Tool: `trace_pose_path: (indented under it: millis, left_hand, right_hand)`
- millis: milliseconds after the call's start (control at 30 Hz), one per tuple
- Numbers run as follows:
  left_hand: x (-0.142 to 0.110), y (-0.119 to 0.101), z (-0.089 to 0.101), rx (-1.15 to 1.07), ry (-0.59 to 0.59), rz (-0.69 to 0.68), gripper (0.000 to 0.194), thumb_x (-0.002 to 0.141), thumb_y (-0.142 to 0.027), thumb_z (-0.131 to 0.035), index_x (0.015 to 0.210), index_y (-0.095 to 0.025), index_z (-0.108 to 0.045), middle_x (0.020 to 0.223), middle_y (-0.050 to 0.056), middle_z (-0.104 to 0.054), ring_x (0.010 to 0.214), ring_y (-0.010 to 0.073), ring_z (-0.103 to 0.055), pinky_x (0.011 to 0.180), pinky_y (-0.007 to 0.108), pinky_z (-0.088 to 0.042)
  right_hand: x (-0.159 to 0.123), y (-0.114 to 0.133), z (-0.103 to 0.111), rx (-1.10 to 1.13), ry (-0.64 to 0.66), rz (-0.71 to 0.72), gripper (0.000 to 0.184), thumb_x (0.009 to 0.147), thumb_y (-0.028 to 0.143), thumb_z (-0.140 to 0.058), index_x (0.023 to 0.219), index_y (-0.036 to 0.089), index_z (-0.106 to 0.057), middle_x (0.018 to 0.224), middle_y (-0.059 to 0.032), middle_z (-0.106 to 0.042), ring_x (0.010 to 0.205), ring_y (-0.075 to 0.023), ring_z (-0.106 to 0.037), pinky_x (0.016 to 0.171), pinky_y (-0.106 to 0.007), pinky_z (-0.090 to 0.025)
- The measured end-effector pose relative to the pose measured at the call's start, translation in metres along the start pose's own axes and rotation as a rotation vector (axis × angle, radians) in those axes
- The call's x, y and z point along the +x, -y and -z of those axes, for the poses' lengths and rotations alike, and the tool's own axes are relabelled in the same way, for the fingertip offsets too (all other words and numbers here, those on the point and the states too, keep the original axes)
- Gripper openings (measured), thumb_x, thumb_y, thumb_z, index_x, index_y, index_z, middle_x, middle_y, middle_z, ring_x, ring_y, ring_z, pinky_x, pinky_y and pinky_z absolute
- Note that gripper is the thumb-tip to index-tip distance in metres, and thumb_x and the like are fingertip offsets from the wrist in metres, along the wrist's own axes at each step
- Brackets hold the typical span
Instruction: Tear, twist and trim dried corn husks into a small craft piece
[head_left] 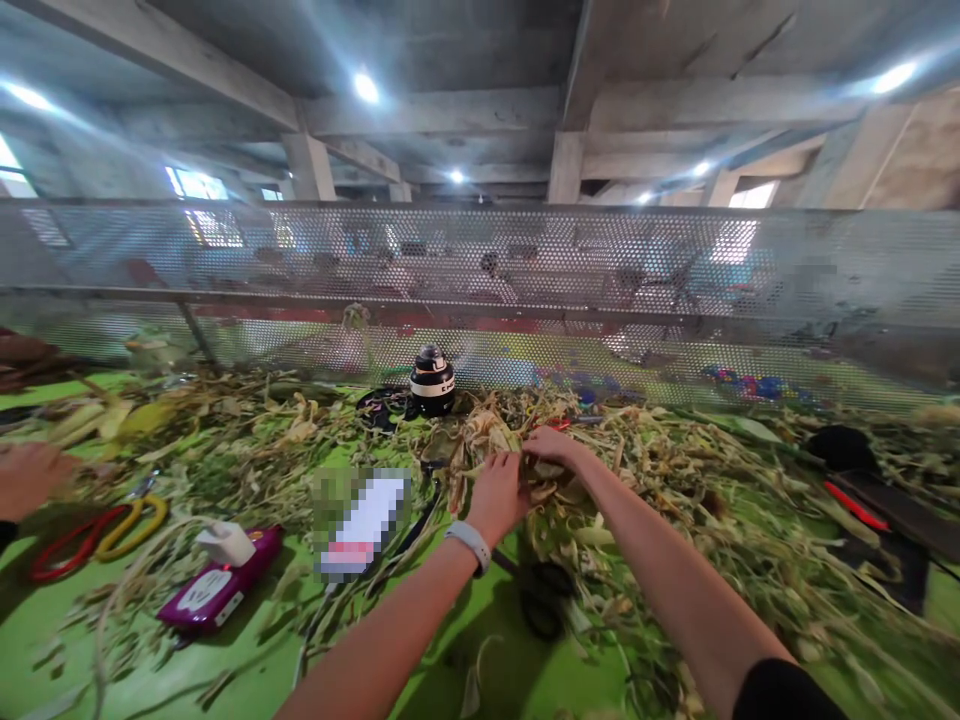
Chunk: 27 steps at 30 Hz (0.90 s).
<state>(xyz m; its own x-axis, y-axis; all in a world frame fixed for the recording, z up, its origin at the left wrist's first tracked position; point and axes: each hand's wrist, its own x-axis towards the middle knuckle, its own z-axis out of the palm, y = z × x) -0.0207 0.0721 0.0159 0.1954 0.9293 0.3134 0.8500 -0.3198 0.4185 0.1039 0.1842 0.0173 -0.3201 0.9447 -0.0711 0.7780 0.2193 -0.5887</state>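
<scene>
Both my hands are together over a bunch of dried, pale brown plant strips (487, 432) in the middle of the green table. The fingers of my left hand (501, 490), below a white wristband (469, 545), are curled against the bunch from the near side. My right hand (553, 446) pinches into it from the right, and its fingertips are partly hidden among the strips. Black-handled scissors (546, 600) lie on the table just below my hands. A phone (367, 525) with a blurred-out screen lies to the left, a cable running from it.
Dried strips cover much of the green tabletop (420, 670). A black jar-like bottle (433, 382) stands before the perforated metal screen (480, 260). At left are a purple power strip (217, 590), red-and-yellow-handled scissors (105, 535) and another person's hand (30, 475). A dark device (892, 510) lies right.
</scene>
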Motion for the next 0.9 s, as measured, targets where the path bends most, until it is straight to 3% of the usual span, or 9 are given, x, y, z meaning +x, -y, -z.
trace_pose_path:
  millis: [100, 233, 400, 533, 667, 800, 900]
  left_hand:
    - [0.003, 0.003, -0.003, 0.030, 0.025, 0.027, 0.032, 0.073, -0.015, -0.052, 0.104, -0.011, -0.055, 0.106, 0.014, -0.058, 0.107, 0.0265, -0.048, 0.090, 0.037, -0.039]
    - [-0.003, 0.004, -0.001, 0.053, -0.019, 0.011, 0.044, 0.070, -0.023, -0.055, 0.114, -0.015, -0.051, 0.113, 0.012, -0.054, 0.109, 0.0281, -0.046, 0.090, 0.039, -0.038]
    - [-0.001, 0.000, 0.004, 0.005, -0.090, 0.008, 0.060, 0.069, -0.027, -0.056, 0.127, -0.016, -0.042, 0.117, 0.013, -0.052, 0.112, 0.0288, -0.046, 0.093, 0.039, -0.036]
    - [0.004, 0.001, -0.004, -0.085, -0.084, 0.076, 0.051, 0.075, -0.023, -0.050, 0.124, -0.018, -0.040, 0.114, 0.011, -0.058, 0.102, 0.0237, -0.055, 0.086, 0.033, -0.041]
    - [0.004, 0.005, -0.013, -0.081, -0.043, 0.245, 0.027, 0.083, -0.027, -0.040, 0.106, -0.016, -0.049, 0.099, 0.013, -0.065, 0.091, 0.0236, -0.061, 0.077, 0.033, -0.043]
    - [0.005, 0.009, -0.016, -0.100, 0.027, 0.328, 0.040, 0.085, -0.048, -0.036, 0.097, -0.014, -0.052, 0.091, 0.017, -0.067, 0.087, 0.0284, -0.064, 0.071, 0.035, -0.044]
    - [0.005, 0.010, -0.017, -0.103, 0.037, 0.305, 0.036, 0.080, -0.044, -0.048, 0.099, -0.014, -0.053, 0.091, 0.015, -0.067, 0.087, 0.0282, -0.064, 0.070, 0.034, -0.045]
  right_hand:
    - [-0.002, -0.001, 0.000, -0.078, 0.001, 0.007, 0.030, 0.086, 0.031, -0.054, 0.111, 0.015, -0.055, 0.114, -0.0063, -0.056, 0.094, -0.0212, -0.058, 0.077, -0.037, -0.050]
    - [-0.016, 0.004, -0.003, -0.147, -0.203, 0.056, 0.016, 0.081, 0.021, -0.054, 0.089, 0.012, -0.064, 0.087, -0.0058, -0.066, 0.080, -0.0197, -0.060, 0.070, -0.028, -0.046]
    - [-0.046, 0.006, -0.016, -0.188, -0.452, 0.157, 0.026, 0.081, 0.017, -0.042, 0.103, 0.015, -0.056, 0.086, -0.0063, -0.067, 0.077, -0.0175, -0.060, 0.068, -0.025, -0.040]
    - [-0.061, -0.003, -0.028, -0.214, -0.499, 0.195, 0.024, 0.078, 0.017, -0.043, 0.098, 0.017, -0.056, 0.081, -0.0062, -0.067, 0.073, -0.0179, -0.061, 0.065, -0.024, -0.040]
    - [-0.066, -0.011, -0.032, -0.212, -0.551, 0.120, 0.029, 0.076, 0.015, -0.041, 0.102, 0.014, -0.053, 0.074, -0.0060, -0.065, 0.066, -0.0190, -0.060, 0.061, -0.025, -0.039]
    - [-0.065, -0.013, -0.030, -0.214, -0.536, 0.080, 0.032, 0.073, 0.018, -0.046, 0.105, 0.014, -0.052, 0.070, -0.0034, -0.064, 0.063, -0.0182, -0.058, 0.058, -0.024, -0.037]
    - [-0.062, -0.013, -0.025, -0.215, -0.519, 0.051, 0.031, 0.074, 0.019, -0.046, 0.105, 0.016, -0.052, 0.070, -0.0021, -0.064, 0.061, -0.0169, -0.057, 0.057, -0.023, -0.035]
